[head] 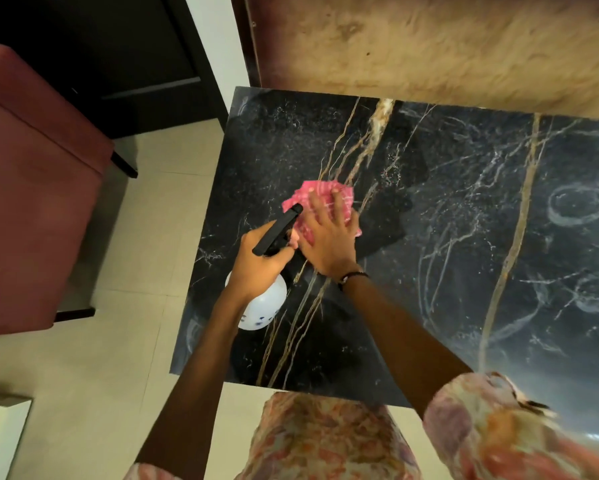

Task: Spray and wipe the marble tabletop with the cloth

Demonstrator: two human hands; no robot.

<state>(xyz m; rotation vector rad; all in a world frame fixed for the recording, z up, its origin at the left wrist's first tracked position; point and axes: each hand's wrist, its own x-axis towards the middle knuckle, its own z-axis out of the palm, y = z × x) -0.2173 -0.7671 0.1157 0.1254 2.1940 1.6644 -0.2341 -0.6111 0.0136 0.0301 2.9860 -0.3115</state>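
Black marble with gold and white veins is forming the worktop [464, 209], which is standing on a pale tiled floor [125, 358] with its far edge against a tan, mottled wall panel [429, 46]. Pale swirl marks are showing across the right part of the worktop, while a darker patch is lying around the middle near the cloth. Off the worktop's left edge, a dusky red upholstered seat [31, 188] is sitting on the floor in front of a dark cabinet [100, 46].

Toward the left edge of the worktop, the right hand [329, 237] is pressing flat, fingers spread, on a crumpled pink checked cloth [312, 199] that is lying on the marble. A dark bracelet [351, 277] is circling that wrist.

Just beside it, the left hand [260, 261] is holding a white round-bodied spray bottle with a black trigger head [265, 303], its grip clamped around the neck below the head. The black nozzle is pointing toward the cloth, and the bottle's body is hanging over the worktop near its left edge. Floral pink and orange sleeves [481, 417] are showing at the near edge.
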